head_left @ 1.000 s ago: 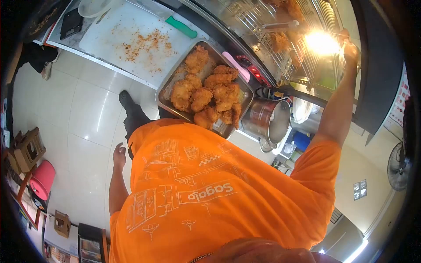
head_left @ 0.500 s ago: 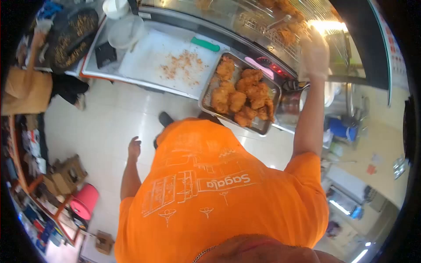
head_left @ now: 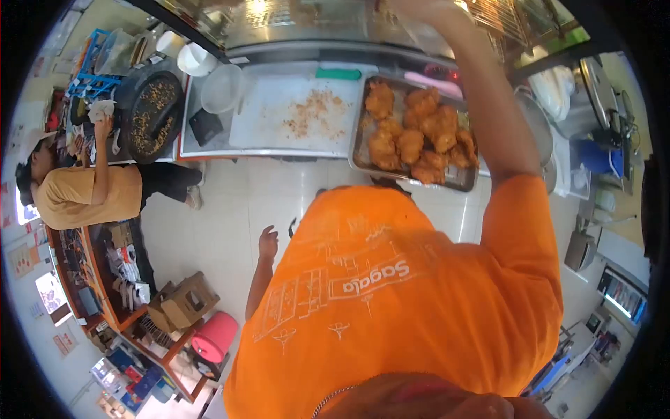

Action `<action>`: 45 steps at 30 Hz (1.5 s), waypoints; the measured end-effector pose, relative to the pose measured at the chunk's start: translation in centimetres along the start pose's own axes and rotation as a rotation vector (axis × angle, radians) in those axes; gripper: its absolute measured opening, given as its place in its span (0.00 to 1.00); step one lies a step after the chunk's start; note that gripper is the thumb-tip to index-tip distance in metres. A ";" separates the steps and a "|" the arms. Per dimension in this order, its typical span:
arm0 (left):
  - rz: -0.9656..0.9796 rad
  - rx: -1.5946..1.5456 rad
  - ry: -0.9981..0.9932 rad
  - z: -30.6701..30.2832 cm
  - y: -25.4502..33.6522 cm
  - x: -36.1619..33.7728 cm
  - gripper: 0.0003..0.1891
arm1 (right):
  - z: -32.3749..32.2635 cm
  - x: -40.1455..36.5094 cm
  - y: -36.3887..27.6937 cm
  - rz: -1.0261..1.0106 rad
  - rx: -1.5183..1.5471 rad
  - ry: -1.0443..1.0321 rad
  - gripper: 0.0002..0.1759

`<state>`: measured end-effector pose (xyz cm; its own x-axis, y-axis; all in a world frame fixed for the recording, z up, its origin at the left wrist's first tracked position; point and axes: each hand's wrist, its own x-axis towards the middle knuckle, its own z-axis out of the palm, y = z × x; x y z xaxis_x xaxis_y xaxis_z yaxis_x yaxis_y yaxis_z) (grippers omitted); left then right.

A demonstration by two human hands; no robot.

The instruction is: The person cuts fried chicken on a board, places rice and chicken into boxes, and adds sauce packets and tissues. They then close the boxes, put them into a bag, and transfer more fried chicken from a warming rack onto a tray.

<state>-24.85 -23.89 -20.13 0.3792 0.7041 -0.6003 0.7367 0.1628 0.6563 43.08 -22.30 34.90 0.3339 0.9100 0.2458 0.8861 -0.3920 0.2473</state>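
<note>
My left hand (head_left: 268,243) hangs over the floor beside my orange shirt, loosely open and empty. My right arm stretches forward past the tray, and my right hand (head_left: 422,10) is at the top edge, at the glass display case (head_left: 314,29). Its fingers are cut off or blurred, so what it holds is hidden. Below that arm lies a metal tray (head_left: 358,150) with several pieces of fried chicken (head_left: 382,148). Crumbs (head_left: 314,115) are scattered on the white board (head_left: 262,122) to its left. A green-handled tool (head_left: 338,73) and a pink-handled one (head_left: 434,84) lie behind.
A clear round container (head_left: 222,89) and a small black object (head_left: 204,126) are on the counter. Further left is a black pan (head_left: 152,122) of crumbs, with a co-worker (head_left: 98,192) beside it. A pink bin (head_left: 215,335) and cardboard box (head_left: 190,300) stand on the floor.
My right hand has moved forward and left, further over the display case. The view has shifted, showing more of the co-worker. My left hand still hangs down.
</note>
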 end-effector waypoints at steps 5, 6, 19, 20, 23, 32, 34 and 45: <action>0.731 0.857 -0.094 3.4 -0.8 -3.4 0.04 | 7.6 -2.4 6.3 -0.233 0.103 -0.096 0.14; 0.739 0.785 -0.006 4.1 -0.3 -3.7 0.05 | 7.7 -5.1 6.6 -0.185 0.271 -0.024 0.16; 0.005 0.139 0.030 8.9 8.6 -5.0 0.20 | 18.6 -20.6 3.8 -0.137 0.175 -0.780 0.30; -0.008 0.137 0.034 8.6 9.9 -4.9 0.21 | 18.8 -21.1 3.5 -0.153 0.158 -0.730 0.30; -0.046 0.043 0.075 7.8 10.2 -3.7 0.23 | 18.5 -21.8 3.0 -0.127 0.116 -0.629 0.27; -0.090 -0.032 0.102 6.8 7.6 -3.3 0.20 | 12.9 -19.3 2.7 0.123 0.134 -0.685 0.22; -0.160 -0.029 0.053 7.0 5.7 -4.1 0.20 | 7.4 -17.3 3.9 0.259 0.221 -0.612 0.19; -0.278 -0.218 0.156 10.6 2.5 -9.3 0.24 | 3.4 -3.3 26.4 0.233 -0.259 -0.024 0.23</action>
<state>-20.62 -37.31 -17.79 0.0801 0.7063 -0.7033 0.6567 0.4935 0.5703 66.48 -35.15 37.44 0.5276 0.7939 0.3022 0.6752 -0.6078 0.4179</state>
